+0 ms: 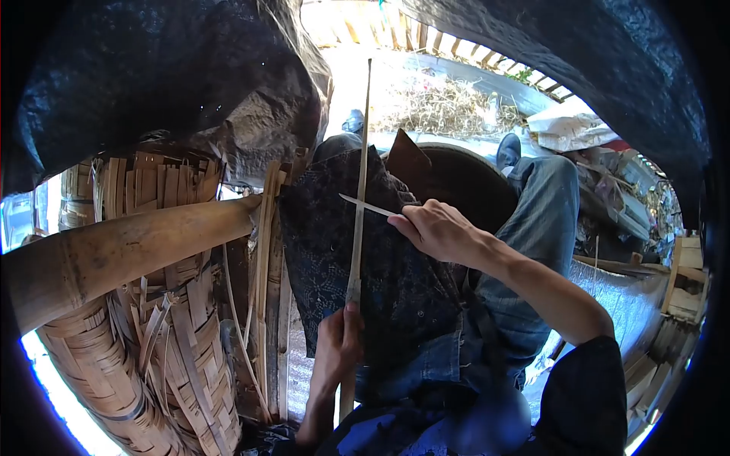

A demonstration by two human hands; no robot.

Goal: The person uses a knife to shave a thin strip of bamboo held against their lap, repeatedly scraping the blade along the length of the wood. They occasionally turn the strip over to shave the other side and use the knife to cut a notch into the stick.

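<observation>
A long thin bamboo strip point(364, 163) stands lengthwise over a dark patterned cloth point(323, 228) on the person's lap. My left hand point(338, 340) is closed round its lower part, with the thumb on top. My right hand point(435, 228) is closed on a knife point(369, 204); the handle is hidden in the fingers. The narrow blade points left and crosses the strip above my left hand. Whether the edge touches the strip cannot be told.
A thick bamboo pole point(129, 247) juts in from the left over a woven bamboo basket point(106, 365). Upright strips point(266, 296) stand beside my left hand. Dark sheeting point(167, 76) hangs overhead. Dry straw point(445, 106) lies ahead, and a white sack point(566, 125) lies at right.
</observation>
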